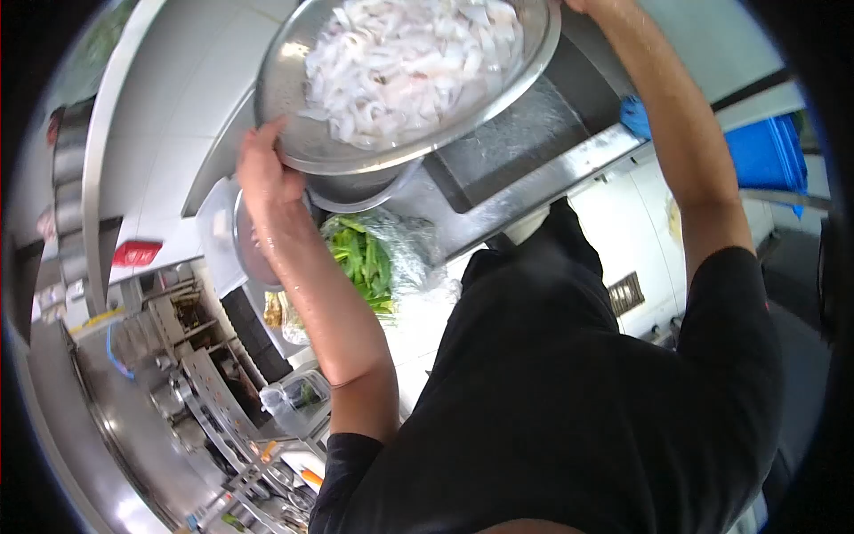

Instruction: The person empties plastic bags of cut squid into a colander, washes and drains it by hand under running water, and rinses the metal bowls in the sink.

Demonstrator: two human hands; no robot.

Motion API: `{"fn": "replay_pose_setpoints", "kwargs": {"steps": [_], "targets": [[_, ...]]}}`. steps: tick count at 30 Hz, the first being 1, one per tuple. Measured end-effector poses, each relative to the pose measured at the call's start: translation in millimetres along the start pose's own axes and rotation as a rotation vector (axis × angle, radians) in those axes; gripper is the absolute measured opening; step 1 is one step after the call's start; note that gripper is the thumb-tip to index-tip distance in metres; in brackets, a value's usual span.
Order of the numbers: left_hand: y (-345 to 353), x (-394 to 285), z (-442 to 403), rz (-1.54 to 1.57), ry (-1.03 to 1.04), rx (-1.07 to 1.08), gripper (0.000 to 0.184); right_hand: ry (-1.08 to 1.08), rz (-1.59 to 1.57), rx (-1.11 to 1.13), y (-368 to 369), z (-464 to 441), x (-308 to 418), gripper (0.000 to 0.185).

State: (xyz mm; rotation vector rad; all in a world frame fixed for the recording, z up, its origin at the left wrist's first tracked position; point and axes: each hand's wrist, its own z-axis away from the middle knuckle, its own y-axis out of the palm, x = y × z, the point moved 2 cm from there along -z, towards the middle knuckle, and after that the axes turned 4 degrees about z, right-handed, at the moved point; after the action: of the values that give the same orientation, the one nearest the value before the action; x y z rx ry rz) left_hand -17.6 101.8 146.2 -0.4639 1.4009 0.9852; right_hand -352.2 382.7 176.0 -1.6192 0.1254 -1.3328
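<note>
A wide, shallow stainless steel bowl (277,93) is held up at the top of the head view, slightly tilted. White, glossy strips that look like cut squid (414,67) are heaped in it. My left hand (267,167) is closed on the bowl's near left rim, with the fingers partly hidden by the metal. At the top edge of the view, my right hand (583,5) grips the opposite rim; most of it is cut off. Below the bowl is a second metal bowl (360,191), largely covered by it.
A steel sink (525,133) lies right of the bowl, in front of my body. Leafy green vegetables (360,262) in clear plastic sit beside my left forearm. A blue bin (767,153) stands at the right. Kitchen racks and a floor drain (626,294) are also visible.
</note>
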Motion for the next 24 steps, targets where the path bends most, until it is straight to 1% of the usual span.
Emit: {"fn": "replay_pose_setpoints", "kwargs": {"steps": [1, 2, 3, 5, 7, 8, 9, 11, 12, 13, 15, 17, 18, 21, 24], "targets": [[-25, 5, -9, -0.013, -0.03, 0.028, 0.02, 0.022, -0.05, -0.002, 19, 1, 11, 0.039], [-35, 4, -1, -0.012, -0.017, -0.047, 0.021, 0.048, -0.098, 0.003, 42, 0, 17, 0.042], [-41, 6, 6, -0.006, -0.009, -0.116, 0.023, -0.063, -0.148, -0.017, 68, -16, 7, 0.044], [-76, 23, 1, 0.004, -0.033, -0.227, 0.026, -0.157, -0.395, 0.04, 131, -45, -11, 0.048], [-98, 36, -1, -0.011, -0.027, -0.322, 0.03, -0.131, -0.265, 0.113, 142, -15, 28, 0.043], [-102, 41, 4, -0.034, -0.008, -0.368, 0.032, -0.144, -0.244, 0.029, 170, -31, 21, 0.044], [-109, 48, 6, -0.06, 0.009, -0.416, 0.034, -0.169, -0.156, 0.009, 189, -38, 21, 0.05], [-139, 79, -5, -0.013, 0.031, -0.409, 0.037, -0.202, -0.104, -0.046, 232, -58, 8, 0.056], [-152, 95, -11, 0.01, 0.038, -0.403, 0.038, -0.198, -0.099, 0.001, 248, -62, 3, 0.057], [-161, 110, -12, 0.034, 0.036, -0.451, 0.038, -0.192, -0.094, 0.048, 262, -65, -2, 0.057], [-171, 133, -13, 0.079, 0.031, -0.541, 0.037, -0.16, -0.097, 0.116, 275, -71, 0, 0.058], [-174, 144, -12, 0.089, 0.054, -0.543, 0.034, -0.102, -0.107, 0.171, 284, -73, -2, 0.056], [-176, 151, -13, 0.096, 0.059, -0.543, 0.033, -0.103, -0.188, 0.185, 292, -79, -6, 0.054], [-176, 149, -10, -0.051, 0.003, -0.581, 0.029, -0.096, -0.255, 0.129, 300, -81, -7, 0.052], [-185, 157, -11, -0.032, 0.01, -0.556, 0.027, -0.141, -0.33, 0.303, 272, -70, 8, 0.054]]}}
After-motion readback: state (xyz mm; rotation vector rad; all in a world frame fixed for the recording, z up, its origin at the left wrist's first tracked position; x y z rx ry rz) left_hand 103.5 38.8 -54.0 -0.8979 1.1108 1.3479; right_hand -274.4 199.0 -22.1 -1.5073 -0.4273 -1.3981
